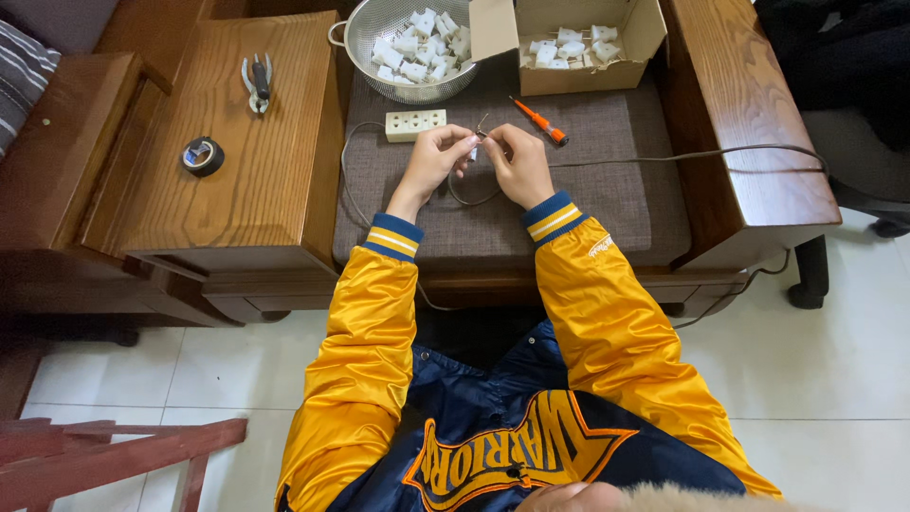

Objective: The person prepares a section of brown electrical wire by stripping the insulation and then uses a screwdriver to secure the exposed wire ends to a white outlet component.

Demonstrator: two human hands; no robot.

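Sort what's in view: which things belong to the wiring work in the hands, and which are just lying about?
In use:
left hand and right hand pinching the bare end of the grey cable
small white plug part between them

Lying about:
power strip
orange screwdriver
colander of white plugs
cardboard box
pliers
black tape roll
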